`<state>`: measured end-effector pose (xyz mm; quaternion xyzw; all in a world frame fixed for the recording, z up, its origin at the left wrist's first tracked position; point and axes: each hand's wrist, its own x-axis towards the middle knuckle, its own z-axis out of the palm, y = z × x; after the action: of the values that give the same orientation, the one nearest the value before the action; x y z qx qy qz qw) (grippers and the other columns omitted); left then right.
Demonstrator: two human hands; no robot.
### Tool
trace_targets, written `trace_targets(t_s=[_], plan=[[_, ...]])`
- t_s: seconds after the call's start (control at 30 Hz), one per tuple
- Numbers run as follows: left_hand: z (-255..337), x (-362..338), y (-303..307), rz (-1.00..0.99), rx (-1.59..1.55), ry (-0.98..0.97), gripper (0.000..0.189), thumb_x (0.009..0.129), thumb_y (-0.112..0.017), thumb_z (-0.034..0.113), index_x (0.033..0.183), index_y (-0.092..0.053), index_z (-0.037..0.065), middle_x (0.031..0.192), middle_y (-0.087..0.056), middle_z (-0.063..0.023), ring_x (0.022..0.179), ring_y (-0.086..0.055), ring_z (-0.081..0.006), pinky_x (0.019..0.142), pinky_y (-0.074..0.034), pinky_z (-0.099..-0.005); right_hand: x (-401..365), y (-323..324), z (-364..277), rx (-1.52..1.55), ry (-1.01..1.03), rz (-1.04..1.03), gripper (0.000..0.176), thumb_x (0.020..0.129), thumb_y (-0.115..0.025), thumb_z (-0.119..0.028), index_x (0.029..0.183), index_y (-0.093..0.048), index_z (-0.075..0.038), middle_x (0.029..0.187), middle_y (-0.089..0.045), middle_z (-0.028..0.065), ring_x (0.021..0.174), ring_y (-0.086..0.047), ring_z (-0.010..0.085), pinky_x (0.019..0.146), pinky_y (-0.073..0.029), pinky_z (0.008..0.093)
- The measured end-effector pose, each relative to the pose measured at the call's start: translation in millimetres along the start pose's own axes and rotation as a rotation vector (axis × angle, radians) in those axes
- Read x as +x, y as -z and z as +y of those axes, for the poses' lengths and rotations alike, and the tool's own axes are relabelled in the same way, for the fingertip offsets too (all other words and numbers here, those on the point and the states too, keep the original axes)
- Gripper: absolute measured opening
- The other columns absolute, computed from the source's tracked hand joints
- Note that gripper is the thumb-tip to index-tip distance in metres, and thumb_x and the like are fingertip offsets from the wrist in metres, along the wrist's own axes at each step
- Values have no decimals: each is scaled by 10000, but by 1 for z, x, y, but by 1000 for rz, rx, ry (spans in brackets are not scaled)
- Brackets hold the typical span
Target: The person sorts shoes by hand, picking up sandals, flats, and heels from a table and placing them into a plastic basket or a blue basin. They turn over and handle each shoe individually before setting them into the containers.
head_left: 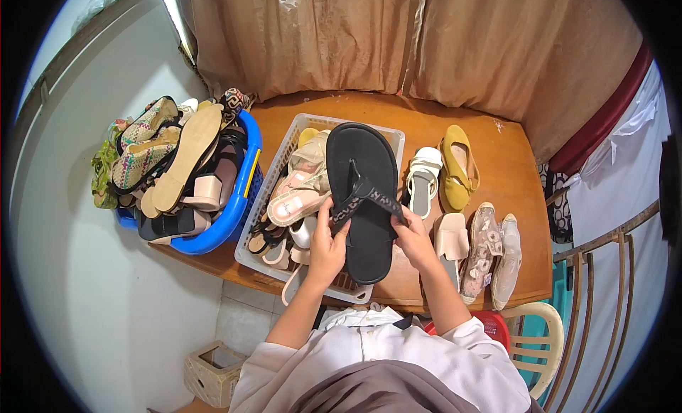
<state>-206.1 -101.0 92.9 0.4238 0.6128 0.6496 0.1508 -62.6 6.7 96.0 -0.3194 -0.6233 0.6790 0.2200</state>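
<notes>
A black flip-flop [369, 249] with a patterned strap is held up over the table, its toe end pointing away from me. My left hand [328, 246] grips its left edge by the strap. On the opposite edge, my right hand [414, 239] pinches the sole and strap end. Beneath and to the left stands a white plastic basket [245, 253] filled with sandals, partly hidden by the flip-flop. A beige strappy sandal [295, 200] lies in it near my left hand. Close to my right hand, a pale pink slide [451, 235] rests on the table.
A blue laundry basket [245, 178] heaped with shoes stands at the left of the wooden table [497, 136]. White sandals [425, 173], mustard flats [456, 168] and lacy espadrilles [506, 260] sit on the right. A cream plastic chair [547, 335] and a red basket [494, 328] are below.
</notes>
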Motion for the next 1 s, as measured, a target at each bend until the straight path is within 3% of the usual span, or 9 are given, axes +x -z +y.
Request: trace_targets(t_s=[0.1,0.2,0.33,0.5,0.53,0.63,0.77,0.87,1.0], plan=[[15,0,0,1,185,11,460,882,-504,40,1301,-328,-32,1031,-585,-237,950,-600,-294,813,-453,-337,4,-16,-1,-292,488,122,538,839,-588,-65,1309,-335,-1,1043,-534,98,902,-587,170,675,-496,261],[28,-4,-9,-8,216,-24,392,850,-510,17,1220,-387,-25,907,-595,-250,885,-615,-355,740,-468,-372,2,-26,-17,-448,589,389,876,723,-694,-48,1399,-138,-8,1239,-428,273,1005,-567,370,833,-476,366],[27,-6,-16,66,217,78,177,853,-509,54,1008,-440,5,779,-593,-151,758,-609,-219,670,-445,-323,1,-23,-27,-682,666,345,792,713,-584,40,1397,-186,-17,1211,-455,292,1047,-527,427,889,-436,384],[14,5,-2,-41,108,135,183,786,-451,-32,966,-448,2,703,-547,-178,639,-580,-241,599,-435,-307,3,-9,-20,-597,573,206,744,694,-423,117,1394,-262,-74,1158,-509,298,1065,-514,421,883,-431,361],[9,6,0,-65,78,153,188,781,-453,-35,965,-447,2,704,-547,-176,639,-578,-234,601,-436,-310,1,-6,-21,-625,476,180,701,787,-478,68,1418,-215,-87,1237,-501,237,1095,-548,305,914,-414,325],[17,9,5,-112,94,208,201,784,-464,-32,981,-454,4,725,-561,-176,649,-581,-236,614,-442,-314,2,-5,-28,-208,185,138,751,794,-526,48,1433,-158,-96,1209,-516,225,1029,-578,283,922,-414,349],[9,11,2,-45,280,18,232,798,-494,-3,1029,-471,4,771,-589,-183,677,-591,-253,636,-452,-313,-3,0,-25,3,428,-55,808,791,-660,-218,1429,-175,-117,1320,-324,272,1180,-446,337,983,-364,407],[22,14,3,-44,271,85,225,827,-513,41,1047,-492,1,809,-600,-192,728,-599,-261,673,-456,-317,-6,6,-43,-550,700,212,679,864,-506,-475,1411,-267,-152,1388,-239,220,1311,-223,366,1067,-187,493],[11,15,3,-39,42,126,199,877,-508,94,1042,-524,-15,828,-608,-181,771,-597,-227,706,-450,-309,4,21,-36,-1124,746,323,593,881,-274,-609,1297,-480,-240,1434,-227,98,1336,-62,401,1035,26,611]])
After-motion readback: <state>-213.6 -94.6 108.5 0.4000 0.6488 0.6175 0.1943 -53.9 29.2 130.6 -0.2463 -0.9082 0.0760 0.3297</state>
